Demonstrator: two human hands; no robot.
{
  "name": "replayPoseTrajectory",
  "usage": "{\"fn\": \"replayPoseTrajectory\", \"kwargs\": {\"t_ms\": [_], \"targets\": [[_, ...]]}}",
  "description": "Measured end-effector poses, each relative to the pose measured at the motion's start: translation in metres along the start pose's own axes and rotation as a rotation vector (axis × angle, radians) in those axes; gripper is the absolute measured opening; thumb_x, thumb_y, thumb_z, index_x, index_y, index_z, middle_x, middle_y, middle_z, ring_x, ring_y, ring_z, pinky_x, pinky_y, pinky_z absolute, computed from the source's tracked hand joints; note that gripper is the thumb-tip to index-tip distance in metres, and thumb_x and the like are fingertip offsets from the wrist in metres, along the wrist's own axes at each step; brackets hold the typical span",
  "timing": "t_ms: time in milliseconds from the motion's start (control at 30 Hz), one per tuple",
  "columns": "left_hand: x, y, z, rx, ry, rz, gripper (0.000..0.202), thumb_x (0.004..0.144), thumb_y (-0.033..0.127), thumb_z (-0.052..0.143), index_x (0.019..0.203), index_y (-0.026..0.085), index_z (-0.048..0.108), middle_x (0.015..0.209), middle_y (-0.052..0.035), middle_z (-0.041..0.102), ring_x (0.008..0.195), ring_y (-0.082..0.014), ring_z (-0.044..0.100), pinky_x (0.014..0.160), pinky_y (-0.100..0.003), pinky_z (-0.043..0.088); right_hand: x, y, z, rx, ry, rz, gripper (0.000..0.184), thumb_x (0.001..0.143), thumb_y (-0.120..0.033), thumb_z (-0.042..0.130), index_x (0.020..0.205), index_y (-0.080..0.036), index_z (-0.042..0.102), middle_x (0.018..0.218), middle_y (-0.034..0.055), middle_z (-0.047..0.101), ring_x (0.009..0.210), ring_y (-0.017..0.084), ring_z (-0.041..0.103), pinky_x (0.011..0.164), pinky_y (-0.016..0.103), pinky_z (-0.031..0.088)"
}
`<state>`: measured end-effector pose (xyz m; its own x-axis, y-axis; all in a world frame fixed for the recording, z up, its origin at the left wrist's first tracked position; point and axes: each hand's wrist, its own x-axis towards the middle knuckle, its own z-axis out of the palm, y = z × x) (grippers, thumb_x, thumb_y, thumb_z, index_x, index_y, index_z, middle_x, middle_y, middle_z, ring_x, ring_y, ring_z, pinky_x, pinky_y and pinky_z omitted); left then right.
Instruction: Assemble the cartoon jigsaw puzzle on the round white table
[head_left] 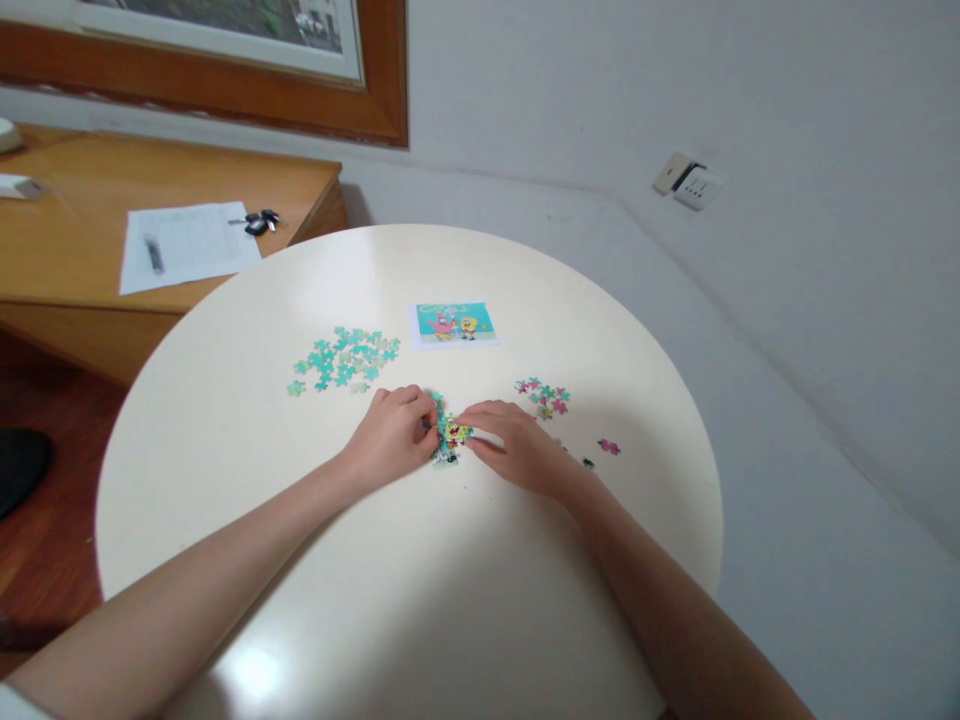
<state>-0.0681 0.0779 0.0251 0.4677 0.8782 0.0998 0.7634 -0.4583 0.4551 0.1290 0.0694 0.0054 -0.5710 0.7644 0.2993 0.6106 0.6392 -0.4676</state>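
Note:
Between my hands, flat on the round white table (420, 620), lies a small joined part of a jigsaw puzzle (453, 432) with a yellow cartoon figure on teal. My left hand (394, 432) is closed at its left edge, fingers curled and pinching there; the fingertips partly hide what they grip. At the right edge, my right hand (510, 443) holds the puzzle between thumb and longer, straighter fingers. That hand covers some of the loose pieces behind it.
Loose teal puzzle pieces (349, 357) are heaped at the left. Mixed pink and teal pieces (546, 396) lie at the right, with a pink piece (609, 446) nearer. A reference picture card (455, 325) lies behind. Keys (259, 221) and paper (187, 245) rest on a wooden desk (247, 165).

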Motion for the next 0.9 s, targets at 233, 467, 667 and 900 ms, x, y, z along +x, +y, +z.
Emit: {"fn": "replayPoseTrajectory", "kwargs": {"t_ms": [233,467,667,900], "targets": [[0.0,-0.0012,0.001,-0.004,0.003,0.004,0.009,0.072,0.02,0.049,0.072,0.018,0.057,0.074,-0.0034,0.059,0.078,-0.0199,0.056,0.074,-0.034,0.037,0.0011,-0.0055,-0.0045,-0.015,-0.083,0.019,0.026,0.078,-0.014,0.057,0.103,-0.02,0.063,0.104,0.0085,0.062,0.098,0.019,0.057,0.088,0.035,0.044],[-0.0002,0.0016,-0.0015,-0.044,0.0,-0.028,0.009,0.069,0.015,0.048,0.07,0.018,0.056,0.073,-0.0041,0.057,0.076,-0.0192,0.054,0.069,-0.03,0.039,0.0009,-0.0057,-0.0042,-0.016,-0.109,0.032,0.027,0.077,-0.015,0.06,0.104,-0.017,0.063,0.107,0.0095,0.061,0.099,0.02,0.056,0.089,0.036,0.043],[-0.0005,0.0001,0.0,-0.057,0.01,-0.018,0.008,0.07,0.015,0.048,0.071,0.018,0.056,0.071,-0.0033,0.055,0.075,-0.0188,0.054,0.067,-0.03,0.039,0.0008,-0.0045,-0.0037,-0.012,-0.111,0.029,0.029,0.077,-0.015,0.06,0.105,-0.02,0.062,0.109,0.0087,0.061,0.1,0.019,0.057,0.089,0.035,0.043],[0.0005,-0.0026,0.0025,-0.074,0.026,-0.024,0.009,0.075,0.023,0.049,0.075,0.018,0.056,0.073,-0.0037,0.056,0.072,-0.0186,0.053,0.065,-0.03,0.038,-0.0001,0.0001,0.0004,-0.005,-0.083,0.018,0.027,0.079,-0.015,0.058,0.106,-0.019,0.062,0.108,0.009,0.062,0.1,0.019,0.057,0.089,0.035,0.044]]}}
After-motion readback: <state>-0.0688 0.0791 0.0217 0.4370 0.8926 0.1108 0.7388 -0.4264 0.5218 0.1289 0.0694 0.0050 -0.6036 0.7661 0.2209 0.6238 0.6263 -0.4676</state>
